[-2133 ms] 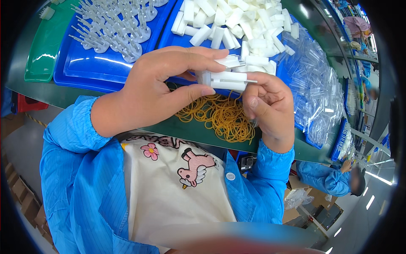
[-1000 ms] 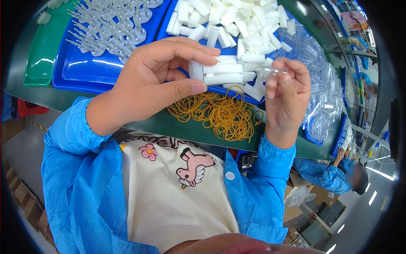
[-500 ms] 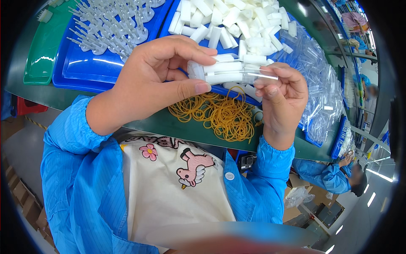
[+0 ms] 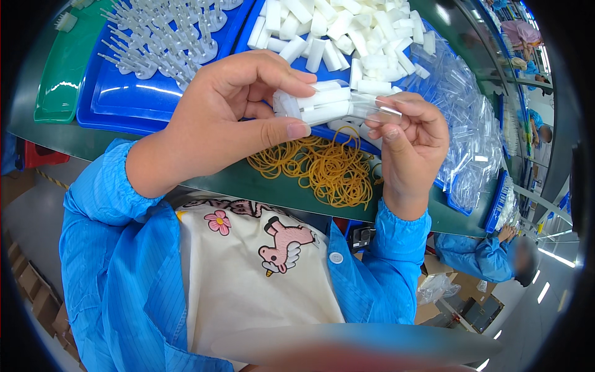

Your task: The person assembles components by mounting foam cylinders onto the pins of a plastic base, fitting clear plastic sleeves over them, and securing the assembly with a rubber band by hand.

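Between thumb and fingers, my left hand (image 4: 238,102) grips the translucent white base (image 4: 287,104) of a small assembly held up above the table. White foam blocks (image 4: 328,105) lie side by side along it, with a slit between them. Clear plastic strips (image 4: 372,110) cover the foam and stick out past its right end. My right hand (image 4: 410,139) pinches the free ends of these strips with thumb and fingertips. How many strips there are I cannot tell. Below the hands, a loose heap of yellow-brown rubber bands (image 4: 331,170) lies on the green tabletop (image 4: 248,189).
A blue tray (image 4: 124,105) at the left holds white pronged bases (image 4: 167,43). Loose white foam blocks (image 4: 334,28) fill another blue tray behind my hands. Clear plastic pieces (image 4: 458,118) are piled at the right. Farther right sits a co-worker in blue (image 4: 477,255).
My right hand has shifted slightly left, with the clear strips' free ends moving closer to the foam. My left hand has barely moved and keeps its grip.
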